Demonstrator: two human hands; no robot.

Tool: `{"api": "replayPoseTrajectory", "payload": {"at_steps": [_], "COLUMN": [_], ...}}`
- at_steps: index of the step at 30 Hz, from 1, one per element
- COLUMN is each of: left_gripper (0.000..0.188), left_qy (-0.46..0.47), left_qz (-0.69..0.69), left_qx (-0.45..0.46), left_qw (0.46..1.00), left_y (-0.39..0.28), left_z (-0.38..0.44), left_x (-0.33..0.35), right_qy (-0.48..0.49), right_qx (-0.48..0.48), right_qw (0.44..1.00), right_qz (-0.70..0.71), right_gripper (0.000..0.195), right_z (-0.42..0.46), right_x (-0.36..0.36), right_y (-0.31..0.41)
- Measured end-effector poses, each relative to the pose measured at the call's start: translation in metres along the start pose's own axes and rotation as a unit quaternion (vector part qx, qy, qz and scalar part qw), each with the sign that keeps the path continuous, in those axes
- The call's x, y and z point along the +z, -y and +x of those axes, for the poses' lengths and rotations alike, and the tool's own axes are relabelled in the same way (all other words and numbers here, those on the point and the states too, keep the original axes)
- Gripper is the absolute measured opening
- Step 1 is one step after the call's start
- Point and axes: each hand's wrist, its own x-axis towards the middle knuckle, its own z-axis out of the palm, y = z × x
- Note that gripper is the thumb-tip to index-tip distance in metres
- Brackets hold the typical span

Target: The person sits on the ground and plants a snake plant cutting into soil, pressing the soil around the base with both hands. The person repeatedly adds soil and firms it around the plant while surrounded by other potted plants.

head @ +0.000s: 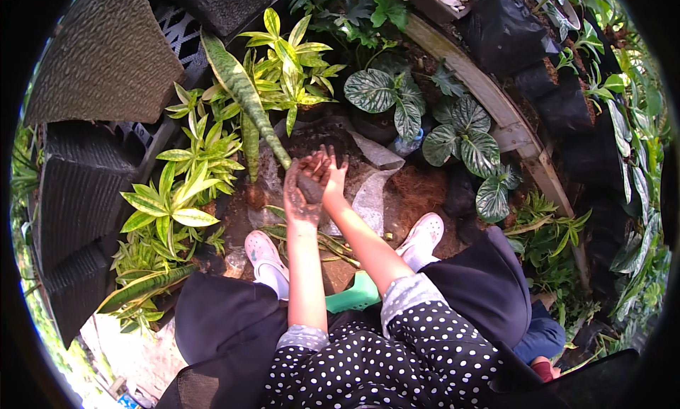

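Observation:
My left hand [304, 194], caked with dark soil, is cupped palm-up around a dark lump [309, 189] that looks like soil. Beside it, my right hand [333, 172] has its dirty fingers spread and touches or overlaps the left fingers. A long variegated snake plant leaf [247, 103] slants down to the left hand's edge; whether the hand grips its base is hidden. Beyond the hands, dark soil [319, 135] lies on a greyish-white sheet [370, 199]. Cut snake plant leaves [337, 248] lie on the ground under my forearms.
Yellow-green leafy plants [170, 202] crowd the left, beside black ridged containers [90, 180]. Brown fibre [419, 188] and a plastic bottle [408, 143] are at right, near white-veined plants [462, 135] and a metal rail [504, 101]. A green stool [356, 295] is below me; another person's hand [552, 372] shows lower right.

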Motion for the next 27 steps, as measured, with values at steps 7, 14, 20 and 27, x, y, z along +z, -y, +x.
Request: {"api": "replayPoseTrajectory", "payload": {"at_steps": [7,14,20,27], "left_gripper": [0.029,0.028,0.030,0.026], "left_qy": [-0.052,-0.060,-0.071,-0.067], "left_qz": [-0.086,-0.066,-0.083,-0.078], "left_qx": [-0.016,-0.013,-0.024,-0.022], "left_qw": [0.995,0.996,0.994,0.994], "left_y": [0.024,0.025,0.028,0.026], "left_z": [0.019,0.021,0.028,0.030], "left_x": [-0.007,0.003,-0.005,-0.003], "right_qy": [-0.007,0.130,0.150,-0.001], "right_qx": [0.018,-0.039,-0.046,0.046], "right_qw": [1.000,0.987,0.983,0.986], "right_qz": [0.002,0.091,0.093,0.162], "right_gripper": [0.046,0.055,0.064,0.059], "right_z": [-0.024,-0.021,-0.012,0.023], "right_x": [0.025,0.066,0.076,0.130], "right_y": [0.038,0.026,0.014,0.045]}}
